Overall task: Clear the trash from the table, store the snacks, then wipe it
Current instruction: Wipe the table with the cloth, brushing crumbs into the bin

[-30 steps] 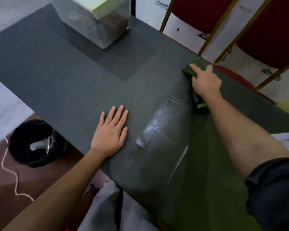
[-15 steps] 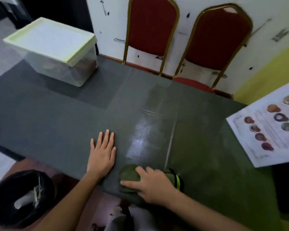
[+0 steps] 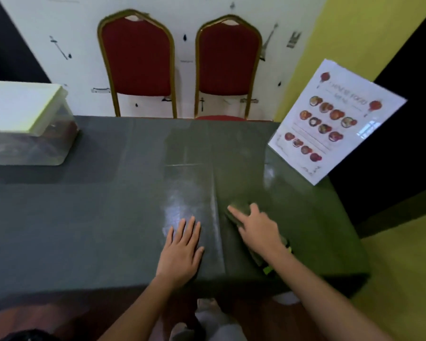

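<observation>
Wiping is the step in hand: the right hand (image 3: pixel 256 227) lies on a dark green cloth (image 3: pixel 239 210) on the right part of the desk (image 3: pixel 84 205), fingers spread over it and the forefinger stretched out past its edge, pressing it down rather than pinching it, so the grip reads as apart. That flat hold likely keeps the whole cloth against the surface as it slides. A bright yellow-green trim (image 3: pixel 268 269) shows beside the wrist. The left hand (image 3: pixel 182 249) rests palm down near the front edge, fingers straight and holding nothing, probably to brace the body. A damp sheen (image 3: pixel 182 205) lies just beyond its fingertips. At the far left stands a clear lidded container (image 3: pixel 25 124), apparently with snacks inside, well apart from the cloth. A printed menu sheet (image 3: pixel 335 119) sits at the far right corner, which the wiping may have to work around. Two red chairs (image 3: pixel 180 62) stand behind the desk.
</observation>
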`<state>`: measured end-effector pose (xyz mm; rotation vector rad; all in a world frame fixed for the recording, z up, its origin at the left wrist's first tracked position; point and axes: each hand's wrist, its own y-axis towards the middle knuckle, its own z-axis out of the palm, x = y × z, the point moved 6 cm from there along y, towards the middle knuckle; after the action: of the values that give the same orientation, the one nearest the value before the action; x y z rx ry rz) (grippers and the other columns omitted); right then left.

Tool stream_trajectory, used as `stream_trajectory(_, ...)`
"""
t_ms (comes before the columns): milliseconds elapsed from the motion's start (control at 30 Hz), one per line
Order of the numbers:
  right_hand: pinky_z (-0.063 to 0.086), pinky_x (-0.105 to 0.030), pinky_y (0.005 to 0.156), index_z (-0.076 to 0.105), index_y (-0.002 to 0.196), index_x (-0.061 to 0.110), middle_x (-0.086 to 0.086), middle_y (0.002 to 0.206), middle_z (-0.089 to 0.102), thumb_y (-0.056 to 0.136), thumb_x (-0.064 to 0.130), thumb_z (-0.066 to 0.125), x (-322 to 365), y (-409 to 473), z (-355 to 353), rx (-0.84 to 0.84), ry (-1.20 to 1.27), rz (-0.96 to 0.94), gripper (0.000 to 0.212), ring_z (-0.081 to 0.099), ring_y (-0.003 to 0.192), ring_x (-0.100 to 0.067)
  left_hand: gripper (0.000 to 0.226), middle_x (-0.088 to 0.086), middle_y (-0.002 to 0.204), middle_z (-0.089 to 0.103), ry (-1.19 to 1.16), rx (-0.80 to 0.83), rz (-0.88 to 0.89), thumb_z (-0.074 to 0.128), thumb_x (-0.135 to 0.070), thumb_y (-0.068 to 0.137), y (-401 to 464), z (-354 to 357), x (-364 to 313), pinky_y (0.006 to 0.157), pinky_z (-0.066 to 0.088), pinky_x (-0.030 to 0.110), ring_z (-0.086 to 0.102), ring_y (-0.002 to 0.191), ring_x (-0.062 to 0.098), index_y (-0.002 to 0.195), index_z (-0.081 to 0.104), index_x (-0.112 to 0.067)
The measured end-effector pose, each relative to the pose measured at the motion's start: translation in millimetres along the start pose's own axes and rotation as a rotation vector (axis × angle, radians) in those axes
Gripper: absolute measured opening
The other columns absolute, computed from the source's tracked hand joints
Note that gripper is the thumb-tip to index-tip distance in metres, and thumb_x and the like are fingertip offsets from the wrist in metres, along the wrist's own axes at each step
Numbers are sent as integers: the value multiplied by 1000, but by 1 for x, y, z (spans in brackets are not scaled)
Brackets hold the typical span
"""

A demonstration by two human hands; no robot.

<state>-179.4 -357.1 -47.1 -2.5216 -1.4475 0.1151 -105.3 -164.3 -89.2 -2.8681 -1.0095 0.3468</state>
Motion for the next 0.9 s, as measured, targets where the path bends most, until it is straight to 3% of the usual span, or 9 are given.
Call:
stream_trajectory(100, 50, -42, 72, 8, 137, 63, -9, 133, 35, 93, 43, 43, 9, -52, 20, 44, -33, -138, 59, 52, 101, -32, 67, -4, 157, -5, 8, -7, 11, 1, -55, 90, 1, 6, 3, 114, -8, 40, -11, 144, 23, 148, -2, -21)
stream_trajectory(167, 51, -40, 69, 6, 137, 64, -8, 130, 38, 93, 44, 41, -13, -65, 17, 17, -77, -133, 60, 53, 100, -30, 66, -5, 157, -9, 16, -29, 20, -3, -56, 90, 2, 8, 5, 114, -11, 39, -15, 144, 21, 147, -9, -23)
stream_trajectory(300, 53, -42, 82, 14, 139, 63, -7, 122, 40, 94, 41, 45, -109, -71, -1, -68, 0, 293, 60, 55, 103, -29, 66, -3, 156, -5, 12, -44, 29, -3, -55, 91, 6, 7, 5, 115, -6, 41, -9, 144, 22, 147, -4, -22)
stream_trajectory(367, 51, -39, 80, 20, 143, 57, -11, 122, 41, 96, 41, 43, -147, -86, -1, -115, 79, 570, 55, 57, 100, -31, 66, -3, 156, -7, 15, -39, 42, -4, -56, 90, 4, 11, 4, 114, -7, 40, -11, 144, 21, 147, -6, -22)
stream_trajectory(433, 49, -36, 76, 24, 144, 53, -12, 122, 41, 97, 42, 41, -145, -94, 3, -115, 91, 658, 51, 57, 96, -30, 67, -3, 156, -7, 5, -37, 41, -6, -58, 90, 2, 13, 6, 115, -7, 41, -12, 144, 21, 147, -7, -23)
stream_trajectory(567, 49, -36, 74, 25, 143, 52, -9, 120, 40, 93, 41, 46, -69, -90, 7, -127, 68, 437, 55, 57, 94, -28, 67, -1, 157, -1, -1, -51, 28, -4, -58, 91, 3, 8, 8, 115, -3, 42, -8, 144, 21, 148, -2, -22)
stream_trajectory(733, 49, -38, 61, 25, 140, 53, -13, 125, 44, 86, 35, 55, 32, -122, 35, -38, 92, 107, 65, 54, 90, -32, 70, 4, 158, 16, -7, -68, 24, 9, -52, 91, 1, 1, 4, 116, 10, 47, 8, 146, 24, 150, 19, -16)
stream_trajectory(833, 45, -35, 54, 26, 138, 55, -11, 121, 48, 83, 35, 57, 18, -133, 37, -45, 43, 9, 66, 55, 86, -31, 68, 8, 154, 30, -18, -81, 0, 29, -46, 87, -1, -7, -2, 115, 12, 51, 21, 144, 28, 146, 32, -14)
stream_trajectory(900, 45, -35, 59, 15, 140, 58, -8, 123, 43, 87, 38, 50, -26, -136, 33, -58, 29, 90, 66, 54, 92, -31, 62, 12, 147, 40, -38, -104, -50, 41, -37, 83, 3, -15, -10, 115, 10, 55, 28, 141, 29, 140, 41, -10)
